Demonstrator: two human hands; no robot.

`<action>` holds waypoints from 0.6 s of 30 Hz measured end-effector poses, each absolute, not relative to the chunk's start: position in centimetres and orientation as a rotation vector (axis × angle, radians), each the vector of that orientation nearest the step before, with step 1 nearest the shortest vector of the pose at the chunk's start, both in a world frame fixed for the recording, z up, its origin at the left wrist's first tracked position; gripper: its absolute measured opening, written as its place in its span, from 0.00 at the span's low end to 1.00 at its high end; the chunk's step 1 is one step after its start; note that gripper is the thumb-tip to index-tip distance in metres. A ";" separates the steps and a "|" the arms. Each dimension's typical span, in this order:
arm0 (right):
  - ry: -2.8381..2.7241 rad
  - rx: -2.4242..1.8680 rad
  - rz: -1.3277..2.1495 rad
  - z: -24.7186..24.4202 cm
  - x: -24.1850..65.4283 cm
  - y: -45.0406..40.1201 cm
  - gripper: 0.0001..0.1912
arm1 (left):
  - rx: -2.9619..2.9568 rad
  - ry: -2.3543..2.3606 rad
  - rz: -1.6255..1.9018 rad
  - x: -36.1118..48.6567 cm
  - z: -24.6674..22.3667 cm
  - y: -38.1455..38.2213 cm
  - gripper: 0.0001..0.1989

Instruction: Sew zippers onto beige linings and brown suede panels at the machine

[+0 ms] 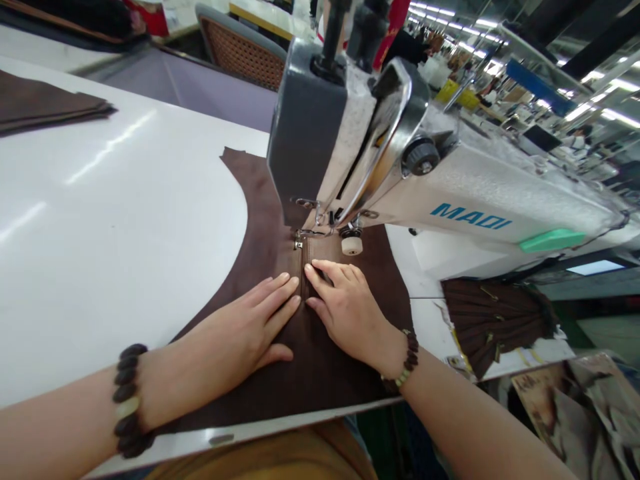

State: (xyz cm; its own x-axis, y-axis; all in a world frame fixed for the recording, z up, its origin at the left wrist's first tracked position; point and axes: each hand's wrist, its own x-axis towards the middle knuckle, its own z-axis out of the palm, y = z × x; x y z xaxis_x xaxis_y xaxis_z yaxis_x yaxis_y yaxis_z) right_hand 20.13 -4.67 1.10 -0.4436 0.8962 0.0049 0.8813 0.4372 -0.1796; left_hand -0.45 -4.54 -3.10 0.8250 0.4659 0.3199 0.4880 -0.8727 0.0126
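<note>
A dark brown fabric panel (325,367) lies on the white table under the head of a sewing machine (320,133). The presser foot (299,241) sits at a narrow zipper-like strip (303,267) that runs down the panel toward me. Left of the strip, my left hand (260,317) rests flat on the fabric, fingers stretched out and thumb spread. On the strip's right side, my right hand (345,307) presses the fabric with bent, spread fingertips. Both hands are just in front of the presser foot and grasp nothing. The needle is hard to make out.
The white tabletop (125,220) extends to the left, with a stack of brown fabric pieces (50,103) at its far left. On the right lie dark brown pieces with zipper pulls (495,320). A woven chair back (245,50) stands behind the table.
</note>
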 end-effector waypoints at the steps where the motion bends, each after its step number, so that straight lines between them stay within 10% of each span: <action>1: -2.577 -1.595 0.222 1.1 20.1 -4.4 0.22 | -2.938 -0.769 -0.489 -0.5 -3.1 -4.3 0.29; 18: -2.590 -1.533 0.399 0.9 21.4 -0.5 0.23 | -2.905 -0.668 -0.493 -0.4 -2.4 -0.4 0.27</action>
